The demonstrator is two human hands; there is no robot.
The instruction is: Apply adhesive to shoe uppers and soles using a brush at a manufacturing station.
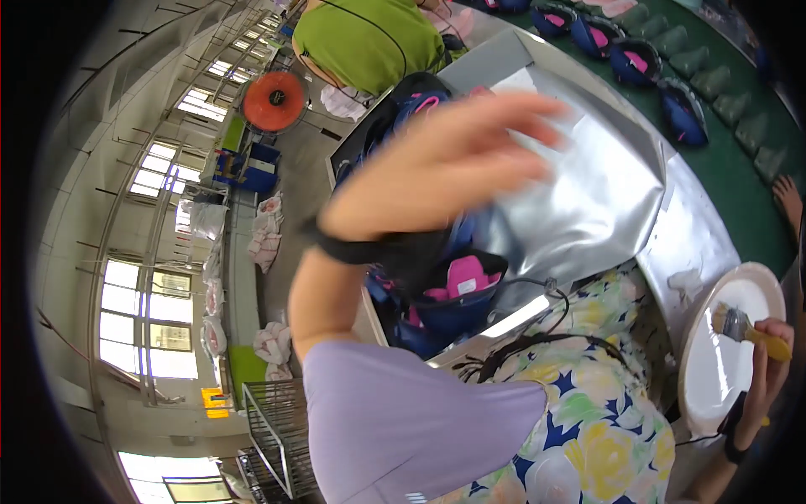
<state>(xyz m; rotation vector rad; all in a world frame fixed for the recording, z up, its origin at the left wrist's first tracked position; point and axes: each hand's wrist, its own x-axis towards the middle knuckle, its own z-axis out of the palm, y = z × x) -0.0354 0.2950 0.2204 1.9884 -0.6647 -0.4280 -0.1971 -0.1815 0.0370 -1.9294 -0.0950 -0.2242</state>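
My left hand [453, 164] is raised over a silver-lined work surface [579, 202]. It is blurred by motion, but its fingers look stretched out and apart, with nothing visible in them. Under and beside that forearm lie several dark blue shoe uppers [457, 307] with pink linings, partly hidden by the arm. At the right, my right hand [762, 361] is closed round a brush [768, 343] with a yellow handle. Its bristles are over a round white basin [714, 370], whose contents I cannot make out.
A green conveyor belt [730, 151] carries blue and pink shoe uppers [634, 63] and grey-green shoe-shaped pieces [712, 81]. Another person in a green top [365, 42] is at the far side. An orange round fan [275, 101] and a metal rack [281, 437] stand left.
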